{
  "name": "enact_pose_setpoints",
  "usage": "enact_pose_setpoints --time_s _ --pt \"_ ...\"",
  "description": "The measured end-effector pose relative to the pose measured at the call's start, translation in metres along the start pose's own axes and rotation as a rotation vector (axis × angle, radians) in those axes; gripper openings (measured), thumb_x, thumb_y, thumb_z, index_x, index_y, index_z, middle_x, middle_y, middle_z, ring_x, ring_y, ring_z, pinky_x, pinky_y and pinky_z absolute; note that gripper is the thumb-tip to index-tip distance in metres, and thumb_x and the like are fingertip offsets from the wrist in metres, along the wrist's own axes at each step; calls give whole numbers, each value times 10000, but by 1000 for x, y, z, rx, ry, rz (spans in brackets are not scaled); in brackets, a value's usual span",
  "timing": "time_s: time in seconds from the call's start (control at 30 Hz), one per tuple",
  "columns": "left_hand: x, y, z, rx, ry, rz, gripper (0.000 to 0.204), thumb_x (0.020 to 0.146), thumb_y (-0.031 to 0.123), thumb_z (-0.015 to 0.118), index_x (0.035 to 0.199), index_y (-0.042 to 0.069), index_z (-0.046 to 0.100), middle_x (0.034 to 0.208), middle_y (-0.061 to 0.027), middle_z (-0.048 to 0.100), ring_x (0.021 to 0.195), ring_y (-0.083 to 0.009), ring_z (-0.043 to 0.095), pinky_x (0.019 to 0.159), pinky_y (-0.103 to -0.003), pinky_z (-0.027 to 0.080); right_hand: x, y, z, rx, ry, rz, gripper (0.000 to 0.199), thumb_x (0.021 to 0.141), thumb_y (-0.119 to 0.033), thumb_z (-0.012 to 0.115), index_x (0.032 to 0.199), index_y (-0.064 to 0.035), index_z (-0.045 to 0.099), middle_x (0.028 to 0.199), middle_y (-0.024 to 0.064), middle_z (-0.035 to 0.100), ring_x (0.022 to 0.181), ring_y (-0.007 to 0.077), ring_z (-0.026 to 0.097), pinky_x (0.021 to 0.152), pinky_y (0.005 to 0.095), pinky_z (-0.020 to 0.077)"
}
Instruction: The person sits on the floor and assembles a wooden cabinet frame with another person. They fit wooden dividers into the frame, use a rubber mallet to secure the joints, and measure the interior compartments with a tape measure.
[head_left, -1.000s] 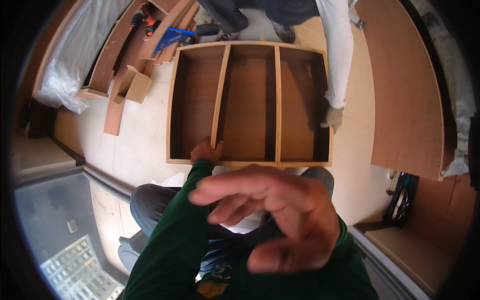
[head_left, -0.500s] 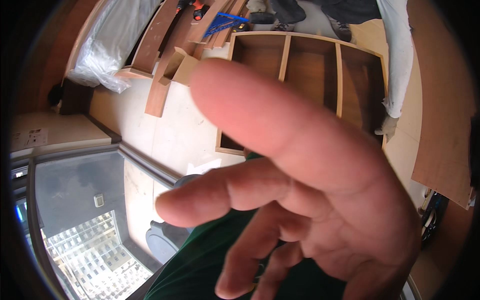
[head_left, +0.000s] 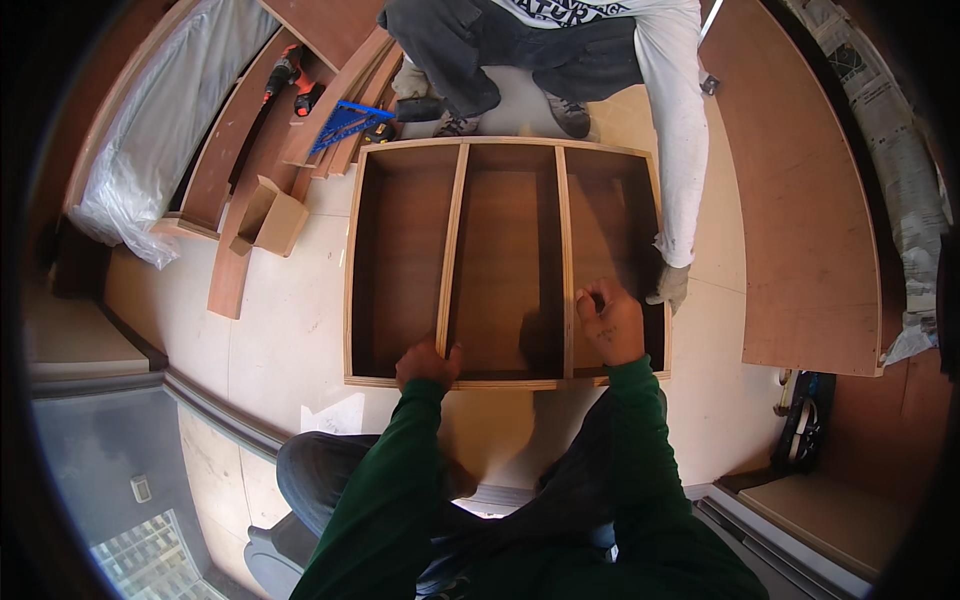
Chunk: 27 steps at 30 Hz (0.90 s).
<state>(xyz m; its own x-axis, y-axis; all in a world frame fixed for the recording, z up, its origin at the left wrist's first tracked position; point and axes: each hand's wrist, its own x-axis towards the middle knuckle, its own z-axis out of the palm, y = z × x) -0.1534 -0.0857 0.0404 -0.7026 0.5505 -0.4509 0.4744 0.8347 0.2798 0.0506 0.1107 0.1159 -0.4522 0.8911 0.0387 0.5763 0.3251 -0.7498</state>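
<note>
A shallow wooden box (head_left: 510, 383) with three side-by-side compartments lies open side up on the floor before me. My left hand (head_left: 427, 364) is closed round the near end of its left divider (head_left: 457, 250). Over the right compartment, just beside the right divider (head_left: 564, 250), my right hand (head_left: 612, 325) is curled with its fingers drawn together. Whatever lies between those fingers, if anything, is hidden. Opposite me, a person in a white top rests a gloved hand (head_left: 672, 286) on the box's right side.
To the left lie wooden planks (head_left: 232, 275), an opened cardboard box (head_left: 272, 218), an orange-and-black cordless drill (head_left: 290, 75) and a blue triangular square (head_left: 345, 125). A plastic-wrapped bundle (head_left: 170, 130) is farther left. A large wooden panel (head_left: 800, 230) lies at right.
My hand, spread large before the view half a second ago, is gone from there. Both hands are now down at the wooden box, which sits more central in view.
</note>
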Motion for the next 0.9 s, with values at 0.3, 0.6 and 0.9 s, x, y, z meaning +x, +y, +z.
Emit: enact_pose_setpoints --time_s 0.3,0.6,0.9 --pt "12 -1 8 64 30 16 507 842 486 638 1138 75 639 997 -210 703 967 -406 672 865 -510 537 2 105 29 -45 -186 225 208 859 -169 610 961 -1 679 913 224 697 866 371 684 791 413 529" --pt "10 -3 8 69 20 4 500 844 495 617 1144 97 641 1007 -204 706 987 -405 668 883 -508 531 -9 109 41 174 -292 114 237 888 -108 525 1042 31 639 944 258 676 916 417 652 848 413 509" --pt "12 6 10 45 35 27 500 841 506 621 1145 110 639 1006 -193 713 977 -394 676 881 -500 537 12 94 32 75 -287 272 422 995 -378 483 966 21 616 897 279 635 878 442 617 789 453 472"
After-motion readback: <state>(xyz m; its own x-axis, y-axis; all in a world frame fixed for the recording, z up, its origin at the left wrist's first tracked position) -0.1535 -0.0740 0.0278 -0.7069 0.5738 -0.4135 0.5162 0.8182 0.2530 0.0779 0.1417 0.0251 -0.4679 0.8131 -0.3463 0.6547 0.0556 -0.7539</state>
